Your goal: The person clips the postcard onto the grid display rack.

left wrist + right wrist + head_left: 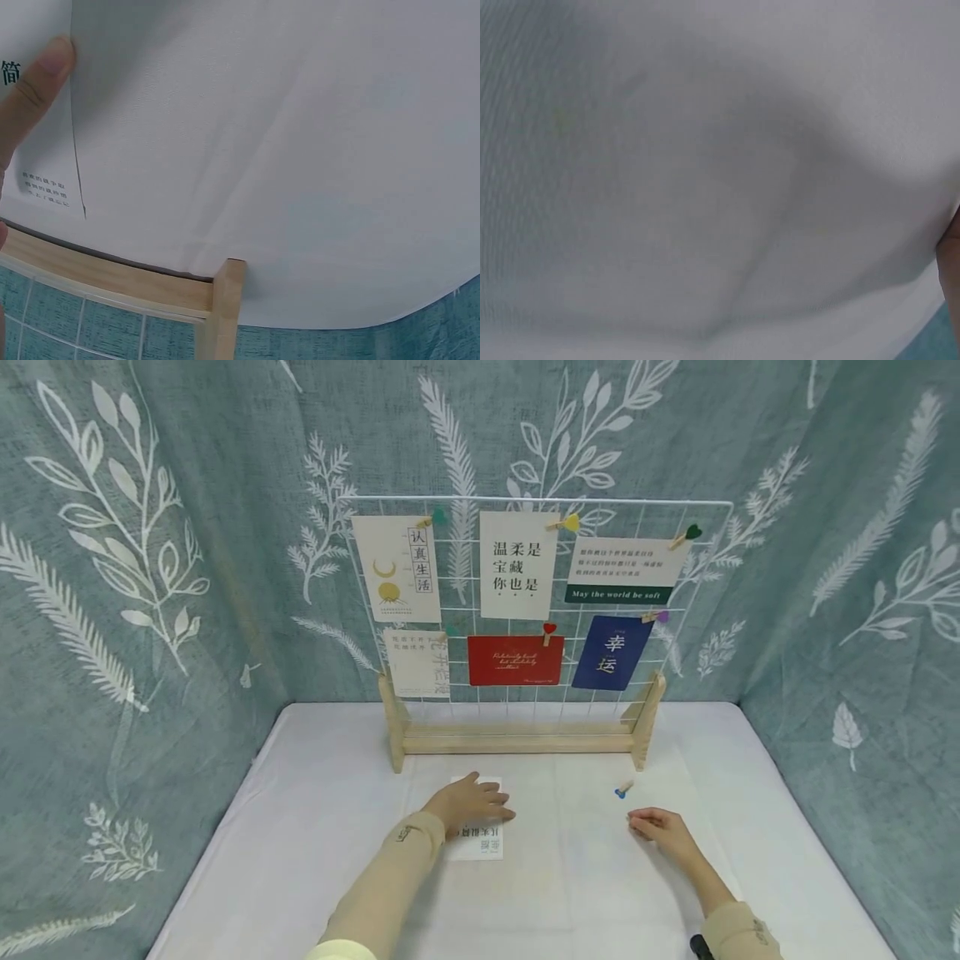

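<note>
A white card (480,845) with dark print lies on the white tablecloth in front of a wire grid board (525,610). My left hand (471,802) rests flat on the card with its fingers straight. In the left wrist view one fingertip (37,82) presses the card (45,176) near its edge. My right hand (662,827) lies on the cloth with loosely curled fingers and holds nothing. A small wooden clip (623,790) with a blue heart lies just beyond it, apart from the fingers. The right wrist view shows only blurred cloth.
The grid stands in a wooden base (517,742) near the table's back and carries several cards pinned with heart clips. The base's foot (225,300) shows in the left wrist view. Leaf-patterned curtains (150,568) close in on three sides.
</note>
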A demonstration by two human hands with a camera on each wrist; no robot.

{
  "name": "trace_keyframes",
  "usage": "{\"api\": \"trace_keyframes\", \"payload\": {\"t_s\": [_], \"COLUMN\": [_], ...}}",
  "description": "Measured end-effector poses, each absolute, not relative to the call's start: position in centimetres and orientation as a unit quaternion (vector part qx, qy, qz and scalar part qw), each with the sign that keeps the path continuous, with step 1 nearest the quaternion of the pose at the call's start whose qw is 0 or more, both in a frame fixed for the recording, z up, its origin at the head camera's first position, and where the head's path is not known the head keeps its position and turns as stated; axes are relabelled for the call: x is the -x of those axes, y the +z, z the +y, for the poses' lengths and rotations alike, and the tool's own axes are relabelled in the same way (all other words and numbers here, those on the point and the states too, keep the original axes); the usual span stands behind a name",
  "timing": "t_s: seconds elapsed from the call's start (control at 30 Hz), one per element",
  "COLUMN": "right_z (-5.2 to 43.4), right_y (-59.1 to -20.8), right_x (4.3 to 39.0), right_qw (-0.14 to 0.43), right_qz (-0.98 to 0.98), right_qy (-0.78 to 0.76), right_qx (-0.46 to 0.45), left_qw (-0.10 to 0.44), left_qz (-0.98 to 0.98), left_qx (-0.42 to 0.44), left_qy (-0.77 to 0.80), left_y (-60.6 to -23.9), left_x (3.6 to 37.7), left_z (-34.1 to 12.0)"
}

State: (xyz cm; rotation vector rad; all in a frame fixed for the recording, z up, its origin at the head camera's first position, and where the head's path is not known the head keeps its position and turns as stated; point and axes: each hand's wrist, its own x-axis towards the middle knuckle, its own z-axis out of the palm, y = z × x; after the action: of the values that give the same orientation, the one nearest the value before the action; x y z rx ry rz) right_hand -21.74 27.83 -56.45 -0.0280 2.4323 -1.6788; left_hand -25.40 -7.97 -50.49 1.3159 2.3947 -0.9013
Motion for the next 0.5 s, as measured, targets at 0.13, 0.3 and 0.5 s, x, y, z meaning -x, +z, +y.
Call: {"api": "trace_keyframes", "payload": {"t_s": [0.13, 0.3, 0.5], "right_z": [27.8, 28.2, 28.8], "right_y": [-57.0, -56.8, -56.9], "right_x": [21.7, 22.0, 23.4], "right_qw": [0.101, 0.116, 0.156], "right_qz": [0.813, 0.795, 0.803], "right_qy": [-0.574, -0.596, -0.573], "right_qx": [-0.006, -0.015, -0.045], "left_qw": [0.134, 0.120, 0.117], "left_qz": [0.826, 0.828, 0.823], "left_qx": [-0.457, -0.459, -0.442], "left_qy": [-0.301, -0.300, -0.338], "left_y": [-50.6, -50.4, -50.3], "left_x": [25.3, 25.3, 25.1], "left_z": [-8.0, -7.8, -7.6]}}
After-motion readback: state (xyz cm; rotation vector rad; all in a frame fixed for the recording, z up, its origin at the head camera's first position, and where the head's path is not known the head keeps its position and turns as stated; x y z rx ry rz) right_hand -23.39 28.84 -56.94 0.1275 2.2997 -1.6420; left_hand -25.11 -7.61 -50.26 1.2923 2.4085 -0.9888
